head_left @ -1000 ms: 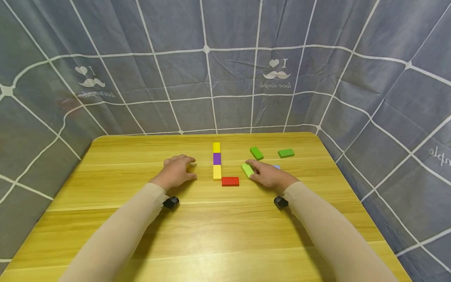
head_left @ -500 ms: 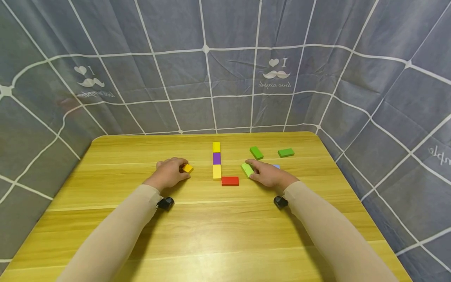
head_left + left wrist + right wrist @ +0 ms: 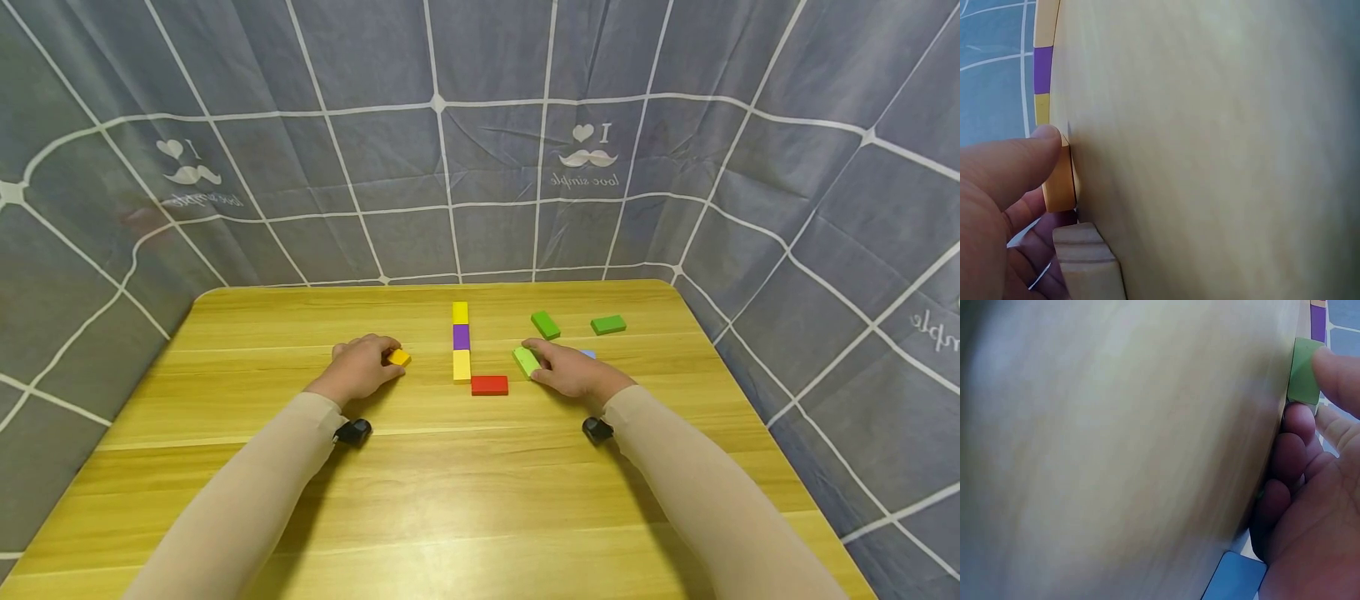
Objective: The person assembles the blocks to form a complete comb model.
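My left hand [image 3: 358,367] pinches an orange block [image 3: 399,357] between thumb and fingers on the left of the table; the left wrist view shows the thumb on the orange block [image 3: 1060,181], with a pale wooden block [image 3: 1088,262] just below it. On the other side, my right hand [image 3: 573,369] pinches a light green block [image 3: 527,362], seen also as the green block [image 3: 1304,372] by the thumb. Between the hands stands a column of a yellow block [image 3: 461,313], a purple block [image 3: 461,337] and a pale yellow block [image 3: 462,367], with a red block [image 3: 490,385] at its lower right.
Two darker green blocks [image 3: 546,325] lie beyond my right hand, one farther right. A blue block [image 3: 589,354], partly hidden behind that hand, shows in the right wrist view as well [image 3: 1235,578]. A grey curtain [image 3: 495,242] stands behind the wooden table [image 3: 480,500].
My left hand has shifted slightly left and its fingers have closed on the orange block, which was mostly hidden before. My right hand has stayed on the light green block.
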{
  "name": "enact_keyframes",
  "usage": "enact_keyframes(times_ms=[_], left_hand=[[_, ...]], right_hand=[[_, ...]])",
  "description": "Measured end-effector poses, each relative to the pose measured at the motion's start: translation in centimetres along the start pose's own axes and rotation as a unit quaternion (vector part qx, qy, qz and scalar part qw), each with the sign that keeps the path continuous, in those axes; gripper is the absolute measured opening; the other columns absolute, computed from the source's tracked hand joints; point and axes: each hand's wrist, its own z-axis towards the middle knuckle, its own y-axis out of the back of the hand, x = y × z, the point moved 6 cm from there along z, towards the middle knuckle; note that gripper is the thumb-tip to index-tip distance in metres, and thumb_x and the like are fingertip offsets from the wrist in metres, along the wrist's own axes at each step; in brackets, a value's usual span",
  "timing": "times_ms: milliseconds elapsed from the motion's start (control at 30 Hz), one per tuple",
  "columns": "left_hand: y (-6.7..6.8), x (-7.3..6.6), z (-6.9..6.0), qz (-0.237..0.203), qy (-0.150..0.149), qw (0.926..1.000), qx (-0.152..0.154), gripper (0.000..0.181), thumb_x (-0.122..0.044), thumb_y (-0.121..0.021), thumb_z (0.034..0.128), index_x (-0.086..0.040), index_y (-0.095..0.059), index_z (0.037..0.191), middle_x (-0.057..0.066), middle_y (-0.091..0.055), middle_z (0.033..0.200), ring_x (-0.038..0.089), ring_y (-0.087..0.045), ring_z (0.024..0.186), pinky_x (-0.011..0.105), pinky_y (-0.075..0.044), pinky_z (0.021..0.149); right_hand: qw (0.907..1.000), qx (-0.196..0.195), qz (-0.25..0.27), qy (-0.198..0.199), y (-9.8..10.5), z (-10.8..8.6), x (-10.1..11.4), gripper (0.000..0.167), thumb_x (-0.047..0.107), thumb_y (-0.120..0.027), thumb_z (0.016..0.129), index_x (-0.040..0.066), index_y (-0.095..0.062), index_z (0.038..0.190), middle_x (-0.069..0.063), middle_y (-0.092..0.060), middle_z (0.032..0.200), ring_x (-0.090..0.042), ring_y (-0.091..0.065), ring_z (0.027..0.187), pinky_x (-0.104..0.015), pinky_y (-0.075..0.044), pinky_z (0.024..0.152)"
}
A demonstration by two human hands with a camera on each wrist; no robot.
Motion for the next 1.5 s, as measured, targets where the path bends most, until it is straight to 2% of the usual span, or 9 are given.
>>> enact_keyframes(times_ms=[833,1000,1233,1400,1500], left_hand=[[-0.2,0.2,0.3,-0.015,0.004,0.9999,0.002,0.050,-0.032,-0.072,0.1011,-0.008,-0.062,0.143,0.014,-0.068,0.138,0.035,-0.062,0.129,0.055,-0.034,0.094],[-0.1,0.0,0.1,-0.017,0.003,0.9998,0.004,0.049,-0.032,-0.071,0.1018,-0.008,-0.062,0.144,0.014,-0.067,0.140,0.035,-0.061,0.130,0.054,-0.033,0.095],[-0.1,-1.2,-0.3,-0.024,-0.010,0.9996,0.009,0.050,-0.029,-0.071,0.1018,-0.008,-0.061,0.146,0.014,-0.067,0.139,0.033,-0.062,0.129,0.054,-0.033,0.097],[-0.3,-2.6,-0.7,-0.024,-0.038,0.9989,0.012,0.049,-0.027,-0.071,0.1006,-0.009,-0.062,0.145,0.014,-0.065,0.144,0.035,-0.060,0.133,0.053,-0.033,0.098],[-0.5,-3.3,-1.0,-0.028,-0.054,0.9980,0.015,0.048,-0.027,-0.073,0.0992,-0.011,-0.063,0.144,0.011,-0.068,0.138,0.031,-0.063,0.125,0.052,-0.034,0.101]], right_hand=[[1.0000,0.000,0.003,0.003,0.2,0.0,0.2,0.061,0.025,-0.055,0.110,0.015,-0.031,0.165,-0.006,-0.052,0.101,-0.019,-0.049,0.083,-0.037,-0.041,0.081],[1.0000,0.005,0.004,-0.002,0.1,0.0,0.1,0.062,0.026,-0.054,0.111,0.015,-0.028,0.166,-0.007,-0.053,0.104,-0.021,-0.051,0.087,-0.040,-0.042,0.085],[1.0000,0.007,0.002,-0.001,0.0,0.0,0.1,0.062,0.026,-0.054,0.111,0.015,-0.029,0.166,-0.006,-0.053,0.102,-0.020,-0.050,0.084,-0.038,-0.042,0.082],[1.0000,0.003,0.001,0.005,0.0,0.1,0.1,0.061,0.026,-0.055,0.110,0.014,-0.031,0.165,-0.006,-0.052,0.099,-0.018,-0.049,0.082,-0.036,-0.041,0.079],[1.0000,0.002,0.002,0.001,0.0,0.0,0.1,0.061,0.027,-0.055,0.110,0.015,-0.031,0.165,-0.005,-0.052,0.100,-0.019,-0.050,0.083,-0.036,-0.041,0.080]])
